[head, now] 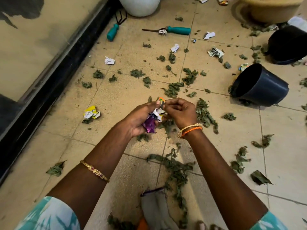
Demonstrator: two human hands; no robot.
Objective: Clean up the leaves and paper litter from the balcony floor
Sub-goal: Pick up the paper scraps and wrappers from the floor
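My left grip [141,118] clutches a wad of paper litter [152,121] above the floor [116,100]. My right grip [179,112] pinches a small scrap [162,101] just above that wad. Leaves [205,113] lie scattered below.

Both arms outstretched, left hand [141,117] cupped, right hand [181,113] curled, fingertips pinched.

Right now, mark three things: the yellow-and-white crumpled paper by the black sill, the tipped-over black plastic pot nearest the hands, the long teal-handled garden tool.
yellow-and-white crumpled paper [91,114]: head view, middle of the wad.
tipped-over black plastic pot [272,90]: head view, outer side wall.
long teal-handled garden tool [178,30]: head view, middle of the handle.
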